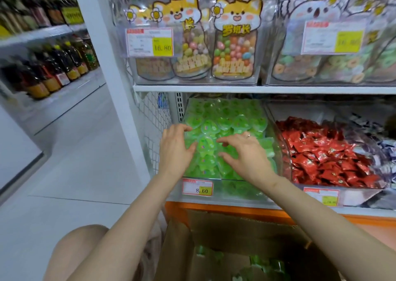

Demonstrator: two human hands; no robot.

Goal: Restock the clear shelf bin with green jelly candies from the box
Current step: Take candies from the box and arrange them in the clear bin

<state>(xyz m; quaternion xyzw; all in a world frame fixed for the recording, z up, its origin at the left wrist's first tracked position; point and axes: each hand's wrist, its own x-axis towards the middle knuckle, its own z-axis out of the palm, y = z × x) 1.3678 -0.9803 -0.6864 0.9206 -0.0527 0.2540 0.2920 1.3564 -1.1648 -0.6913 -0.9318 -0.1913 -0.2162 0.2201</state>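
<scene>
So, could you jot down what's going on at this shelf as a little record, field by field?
place: shop shelf, lower tier
clear bin: piled high with green jelly candies
left hand: on the left of the pile, fingers bent; grip unclear
right hand: on the middle of the pile, fingers bent; grip unclear
cardboard box: open, below the shelf, some green candies inside
price tag: on the bin front, reads 8.60
neighbour bin: red-wrapped candies, to the right
</scene>
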